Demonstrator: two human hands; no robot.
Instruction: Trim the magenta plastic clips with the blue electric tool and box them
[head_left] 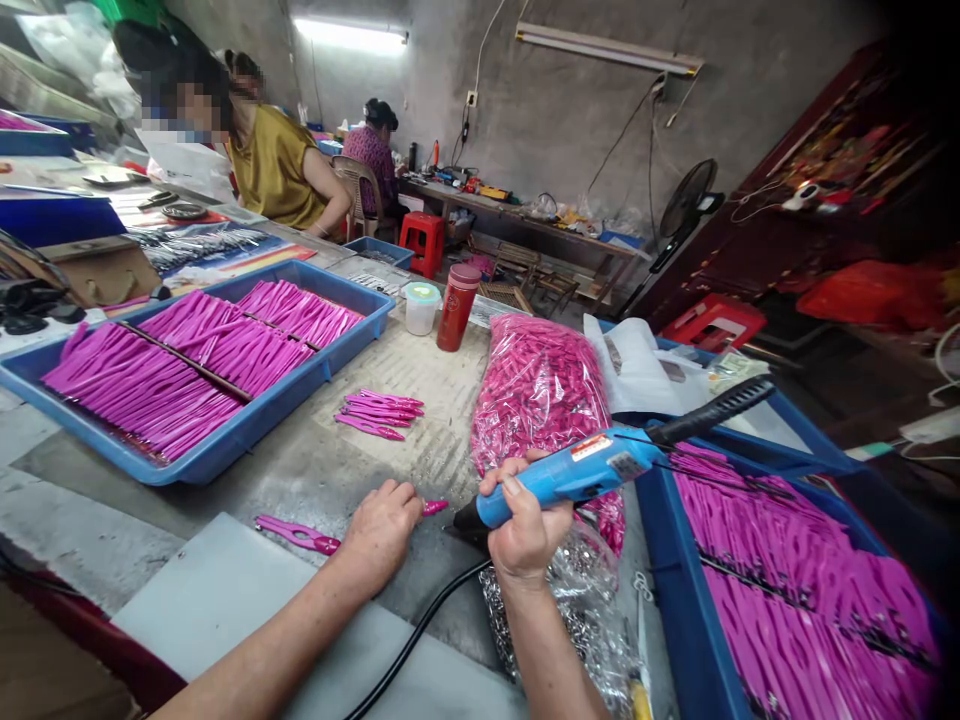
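My left hand (382, 535) is closed over the work surface, with the dark pink tip of a pink strap (434, 508) poking out beyond its fingers. Just left of that wrist lies a pink strap with a slit (296, 535); whether both ends belong to one piece is hidden. In my right hand (529, 525) is a blue corded power tool (566, 478), its dark end pointing left toward the strap tip and its ribbed black end up to the right. A small pile of pink straps (379, 412) lies farther back.
Blue trays of pink straps stand at left (300, 395) and right (667, 560). A clear bag of pink pieces (540, 390) and a bag of metal parts (577, 600) are near my right hand. A red bottle (458, 308) stands behind. Co-workers (281, 165) sit beyond.
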